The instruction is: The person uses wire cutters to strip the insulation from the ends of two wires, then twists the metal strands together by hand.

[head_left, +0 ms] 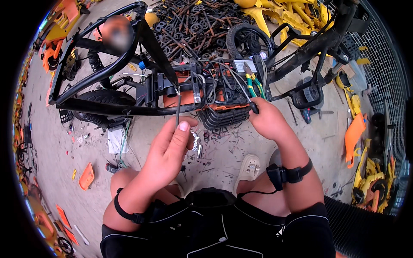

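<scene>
Workshop with heaped metal parts (pixel 193 30)

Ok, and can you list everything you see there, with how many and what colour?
Long tubular metal vehicle frame: 1, black, across the middle
Spoked wheel: 1, black, top centre-right
Thick rubber tyre: 1, black, frame's left end
Tangled metal parts: too many to count, rusty brown, top middle
Plastic panels: many, yellow, top right
Curved plastic panel: 1, orange, right floor
Paper sheet: 1, white, left floor
Metal pliers: 1, green-and-yellow handles, on the frame
Thin rod or cable: 1, grey, left hand
Slim screwdriver-like tool: 1, black handle, right hand
Shoes: 2, beige, below
Forearm straps: 2, black
Hands: 2, bare, centre
</scene>
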The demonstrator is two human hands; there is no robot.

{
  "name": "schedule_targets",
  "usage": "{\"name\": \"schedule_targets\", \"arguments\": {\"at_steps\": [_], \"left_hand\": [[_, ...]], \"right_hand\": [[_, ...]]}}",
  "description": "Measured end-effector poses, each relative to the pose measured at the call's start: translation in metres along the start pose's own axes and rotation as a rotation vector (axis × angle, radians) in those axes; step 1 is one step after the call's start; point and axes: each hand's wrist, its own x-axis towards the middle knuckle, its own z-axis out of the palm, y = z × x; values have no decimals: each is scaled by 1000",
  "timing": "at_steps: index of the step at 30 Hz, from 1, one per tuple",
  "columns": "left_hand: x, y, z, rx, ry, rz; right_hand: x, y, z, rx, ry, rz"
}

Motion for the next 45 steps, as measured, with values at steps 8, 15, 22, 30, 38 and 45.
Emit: {"name": "schedule_targets", "arguments": {"at_steps": [8, 15, 22, 30, 38, 45], "left_hand": [[1, 0, 5, 57, -83, 86], [0, 6, 5, 62, -72, 25], [-2, 3, 4, 86, -98, 63], [-5, 0, 2, 62, -105, 93], [-8, 1, 2, 75, -102, 90], [-8, 0, 6, 101, -99, 128]], "right_hand": [[7, -4, 2, -101, -167, 82], [11, -1, 18, -55, -159, 49], [17, 0, 50, -59, -172, 69], [23, -6, 58, -62, -227, 139], [20, -4, 72, -134, -202, 61], [14, 0, 85, -81, -173, 45]]}}
